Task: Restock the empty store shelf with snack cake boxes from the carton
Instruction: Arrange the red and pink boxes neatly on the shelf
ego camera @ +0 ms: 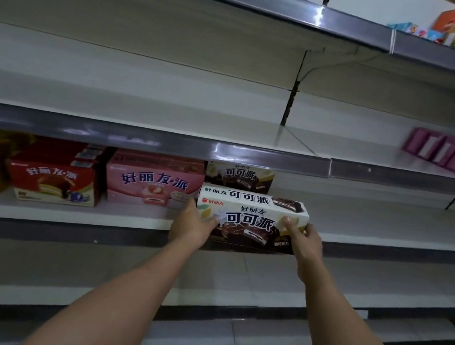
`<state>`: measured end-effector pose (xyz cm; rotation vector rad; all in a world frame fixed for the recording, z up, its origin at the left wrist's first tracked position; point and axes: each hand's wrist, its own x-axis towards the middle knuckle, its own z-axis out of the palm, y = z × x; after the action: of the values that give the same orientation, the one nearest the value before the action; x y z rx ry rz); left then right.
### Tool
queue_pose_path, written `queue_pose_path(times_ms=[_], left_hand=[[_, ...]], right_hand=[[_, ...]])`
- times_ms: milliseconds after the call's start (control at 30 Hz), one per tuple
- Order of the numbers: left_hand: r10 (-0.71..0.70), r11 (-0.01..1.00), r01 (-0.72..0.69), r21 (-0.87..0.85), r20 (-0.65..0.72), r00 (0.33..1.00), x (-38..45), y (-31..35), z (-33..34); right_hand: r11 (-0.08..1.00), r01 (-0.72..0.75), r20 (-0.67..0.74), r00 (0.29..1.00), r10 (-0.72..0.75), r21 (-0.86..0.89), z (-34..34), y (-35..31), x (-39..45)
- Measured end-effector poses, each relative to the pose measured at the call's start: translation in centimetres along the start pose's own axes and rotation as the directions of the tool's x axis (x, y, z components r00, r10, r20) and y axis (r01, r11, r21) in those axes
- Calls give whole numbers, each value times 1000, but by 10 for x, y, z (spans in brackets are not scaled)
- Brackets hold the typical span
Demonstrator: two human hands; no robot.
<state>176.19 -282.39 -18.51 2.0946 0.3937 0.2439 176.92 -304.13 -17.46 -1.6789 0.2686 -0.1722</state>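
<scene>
Cocoa pie box (pixel 251 220) is hanging at the front lip of the shelf (pixel 390 223), long axis running 9-to-3, parallel to the edge. Left hand (pixel 193 223) is gripping its 9 o'clock end, right hand (pixel 306 240) is gripping the 3 o'clock end, about equally near. An identical stocked box (pixel 238 177) is sitting at 12, deeper in; pink box (pixel 154 180) is just beside at 9. Judging: push straight toward 12.

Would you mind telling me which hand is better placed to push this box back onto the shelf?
Probably the right hand: it grips the white-and-brown cocoa pie box's open-side end; the left hand sits against the pink box.
</scene>
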Motion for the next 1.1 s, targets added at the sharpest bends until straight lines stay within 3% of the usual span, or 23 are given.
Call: queue_pose_path(times_ms=[100,267,567,767,1100], left_hand=[[-1,1000,1,-19,-17,1000,14,8,19],[-51,986,59,158,-58,997,25,12,50],[-123,991,115,-68,-125,985,43,20,86],[-147,984,137,-117,-83,986,73,19,96],[-121,955,56,-291,-210,970,113,22,120]], right_hand=[[996,-3,22,1000,5,-94,-11,3,31],[963,91,81,994,-72,-252,-27,-8,70],[951,148,225,970,-86,-273,-33,5,119],[952,148,236,968,-84,-267,-16,7,153],[948,150,223,971,-88,-280,19,20,194]])
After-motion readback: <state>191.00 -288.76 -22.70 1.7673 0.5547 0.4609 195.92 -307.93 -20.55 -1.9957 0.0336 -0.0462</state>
